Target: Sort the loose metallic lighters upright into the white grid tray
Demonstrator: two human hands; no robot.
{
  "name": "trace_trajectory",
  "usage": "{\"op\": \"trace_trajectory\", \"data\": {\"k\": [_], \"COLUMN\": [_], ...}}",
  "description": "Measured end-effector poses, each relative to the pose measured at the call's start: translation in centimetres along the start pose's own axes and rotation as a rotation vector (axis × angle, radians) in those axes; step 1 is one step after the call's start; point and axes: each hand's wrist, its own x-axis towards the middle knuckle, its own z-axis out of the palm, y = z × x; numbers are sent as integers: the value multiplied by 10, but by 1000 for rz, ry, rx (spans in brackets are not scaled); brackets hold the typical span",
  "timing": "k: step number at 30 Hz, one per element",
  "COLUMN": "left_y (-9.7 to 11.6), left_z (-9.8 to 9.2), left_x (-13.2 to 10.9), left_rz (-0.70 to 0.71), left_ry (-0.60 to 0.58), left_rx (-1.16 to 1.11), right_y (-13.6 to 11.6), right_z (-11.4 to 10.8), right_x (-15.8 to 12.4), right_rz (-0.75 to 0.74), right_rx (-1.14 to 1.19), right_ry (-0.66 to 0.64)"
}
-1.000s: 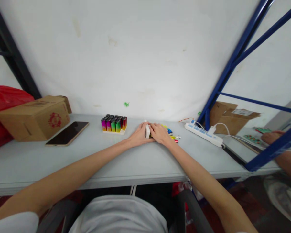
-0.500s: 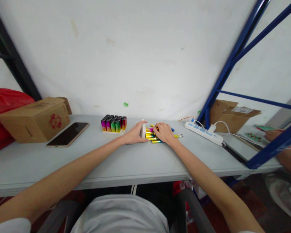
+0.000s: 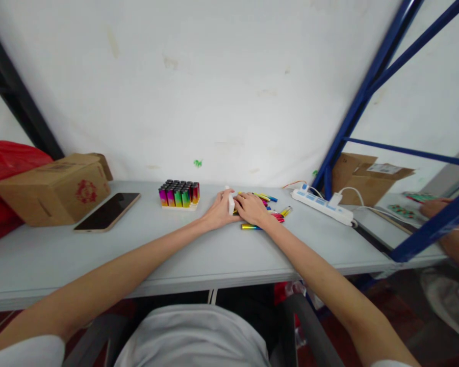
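My left hand (image 3: 219,211) grips a small white tray (image 3: 231,204) that stands on its edge on the grey table (image 3: 137,244). My right hand (image 3: 251,208) rests palm down right beside it, fingers curled over several colourful lighters; what it pinches is hidden. More loose lighters (image 3: 272,210) lie scattered just right of that hand, and one yellow-blue lighter (image 3: 251,227) lies near my right wrist. A filled white tray of upright rainbow lighters (image 3: 179,195) stands a short way to the left of my left hand.
A phone (image 3: 106,211) lies face up at the left, next to a cardboard box (image 3: 53,186) and a red bag (image 3: 2,168). A white power strip (image 3: 323,208) with cables lies at the right by a blue rack frame (image 3: 367,97). Another person's hand (image 3: 434,206) works at far right.
Half a second ago my hands were apart with a row of lighters showing between them; now they are pressed together again, and a few lighters lie scattered to the right.
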Motion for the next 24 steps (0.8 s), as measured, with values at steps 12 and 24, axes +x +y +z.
{"op": "trace_trajectory", "data": {"k": [12, 24], "left_y": [-15, -6], "left_z": [-31, -25], "left_x": [-8, -5], "left_rz": [-7, 6], "left_ry": [-45, -114], "left_rx": [54, 42], "right_y": [15, 11], "right_z": [4, 4], "right_x": [-5, 2], "right_rz": [-28, -239], "right_rx": [-12, 86], "right_ry": [-46, -44]}}
